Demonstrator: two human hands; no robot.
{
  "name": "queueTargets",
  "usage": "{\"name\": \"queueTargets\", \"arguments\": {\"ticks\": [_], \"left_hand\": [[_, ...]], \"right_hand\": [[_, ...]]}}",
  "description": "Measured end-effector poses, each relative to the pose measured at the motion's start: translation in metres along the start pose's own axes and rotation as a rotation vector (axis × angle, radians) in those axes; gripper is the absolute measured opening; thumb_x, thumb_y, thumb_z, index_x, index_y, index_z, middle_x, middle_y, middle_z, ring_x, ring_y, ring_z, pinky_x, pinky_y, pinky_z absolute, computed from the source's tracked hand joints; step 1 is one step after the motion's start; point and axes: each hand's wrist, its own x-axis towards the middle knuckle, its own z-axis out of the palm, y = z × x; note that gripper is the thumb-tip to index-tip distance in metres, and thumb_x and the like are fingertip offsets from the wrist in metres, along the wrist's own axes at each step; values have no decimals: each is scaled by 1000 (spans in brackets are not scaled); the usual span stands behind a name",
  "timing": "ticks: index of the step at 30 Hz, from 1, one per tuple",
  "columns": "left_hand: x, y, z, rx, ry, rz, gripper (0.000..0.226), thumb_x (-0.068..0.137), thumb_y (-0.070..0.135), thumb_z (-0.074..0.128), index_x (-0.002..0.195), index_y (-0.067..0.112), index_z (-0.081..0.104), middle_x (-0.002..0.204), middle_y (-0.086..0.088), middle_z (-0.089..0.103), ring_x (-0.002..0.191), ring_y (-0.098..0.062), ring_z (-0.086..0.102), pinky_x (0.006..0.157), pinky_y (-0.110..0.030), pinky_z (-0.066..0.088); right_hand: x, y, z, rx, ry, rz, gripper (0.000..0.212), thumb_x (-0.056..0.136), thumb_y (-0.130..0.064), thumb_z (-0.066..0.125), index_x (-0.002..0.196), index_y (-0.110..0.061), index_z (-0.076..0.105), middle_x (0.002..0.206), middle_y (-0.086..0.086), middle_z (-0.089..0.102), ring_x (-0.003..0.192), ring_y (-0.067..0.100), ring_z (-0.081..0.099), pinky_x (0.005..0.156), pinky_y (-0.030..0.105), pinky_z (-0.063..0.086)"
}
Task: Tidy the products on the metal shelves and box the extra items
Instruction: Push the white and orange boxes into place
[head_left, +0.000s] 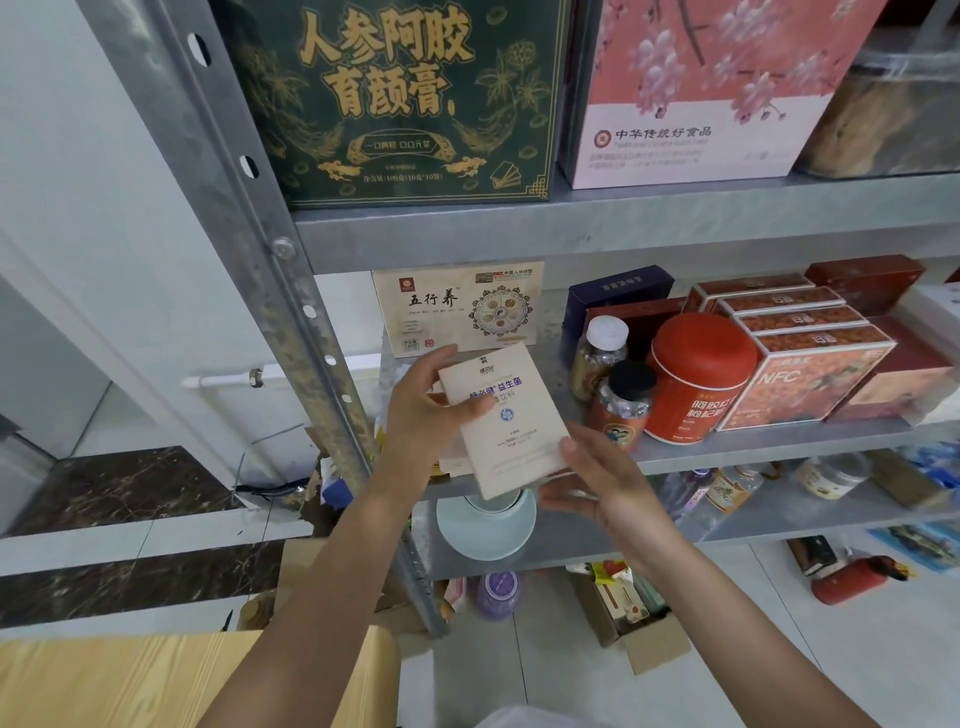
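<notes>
From the head view, a beige probiotic packet (511, 423) with blue lettering is held tilted in front of the middle board of the metal shelves (727, 231), near its left end, and does not rest on the board. The left hand (428, 415) grips its upper left part: the thumb lies across the printed face and the other fingers (439, 361) curl behind the top edge. More beige edges show behind it, so it may be one of a thin stack. The right hand (597, 480) pinches the lower right corner, thumb on top and fingers loosely spread beneath, though they are blurred. Just behind the packet a beige flat box (457, 309) stands upright against the back. To the right are a white-capped bottle (597, 358), a black-capped bottle (623, 408), a red tin (696, 379) and a row of orange cartons (802, 364). On the board above stand a green gift box (410, 98) and a pink box (691, 88). Below the hands a white bowl (485, 527) sits on the lower board, and an open cardboard box (641, 631) with packets lies on the floor.
</notes>
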Motion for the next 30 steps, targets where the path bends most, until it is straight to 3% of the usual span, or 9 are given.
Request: {"name": "queueTargets", "arguments": {"ticks": [4, 8, 11, 14, 17, 20, 23, 26, 30], "left_hand": [[14, -1, 7, 29, 47, -22, 59, 86, 17, 74, 139, 19, 48, 135, -2, 57, 116, -22, 59, 97, -43, 52], [31, -13, 9, 184, 96, -63, 44, 101, 38, 46, 140, 16, 47, 139, -6, 52, 123, -25, 54, 103, -48, 46], [37, -29, 10, 320, 4, -187, 52, 104, 44, 31, 139, 8, 45, 133, -12, 56, 110, -27, 59, 84, -40, 54], [32, -47, 12, 96, -59, -358, 47, 103, 48, 33, 138, 20, 46, 128, -7, 61, 97, -21, 60, 81, -33, 53], [30, -53, 15, -46, -77, -407, 43, 102, 50, 37, 136, 27, 50, 129, -4, 62, 107, -24, 61, 96, -43, 51], [34, -51, 18, -161, -95, -470, 36, 101, 49, 41, 127, 28, 54, 126, -5, 64, 111, -28, 62, 101, -50, 48], [38, -51, 19, -334, -75, -562, 23, 97, 45, 54, 105, 26, 64, 107, -5, 72, 99, -28, 67, 98, -54, 50], [39, -54, 23, -526, -105, -603, 26, 93, 44, 61, 103, 22, 67, 107, -11, 73, 99, -31, 68, 97, -57, 49], [39, -51, 33, -553, -134, -638, 39, 92, 48, 59, 116, 17, 64, 114, -17, 70, 104, -36, 66, 95, -57, 50]], "right_hand": [[23, -5, 17, -88, 88, -6, 30, 90, -22, 66, 116, -7, 62, 86, 10, 73, 65, 19, 69, 65, 31, 61], [46, 1, 33, -250, 171, -54, 33, 94, -32, 61, 107, -2, 65, 73, 6, 69, 58, 15, 66, 61, 31, 60], [55, 11, 38, -719, 129, -147, 43, 96, -49, 49, 110, -11, 64, 76, -7, 63, 75, 16, 58, 65, 25, 49], [62, 18, 37, -902, 140, -189, 51, 95, -59, 41, 118, -19, 61, 88, -11, 62, 99, 21, 59, 71, 22, 44], [75, 12, 40, -664, 133, -34, 57, 93, -64, 39, 134, -25, 50, 139, 4, 48, 132, 27, 41, 106, 40, 35], [85, 0, 42, -266, 82, 127, 31, 96, -55, 44, 110, -31, 57, 129, -3, 57, 102, 10, 58, 91, 25, 43], [97, -4, 34, 3, 10, 327, 52, 88, -57, 58, 123, -18, 59, 130, 4, 61, 118, 23, 58, 105, 41, 43], [102, -7, 28, 88, -138, 355, 45, 89, -52, 60, 119, -19, 64, 117, 7, 70, 106, 22, 67, 86, 39, 55], [105, -7, 27, 81, -161, 333, 33, 92, -40, 61, 115, -17, 64, 120, 11, 68, 113, 25, 64, 102, 44, 48]]}}
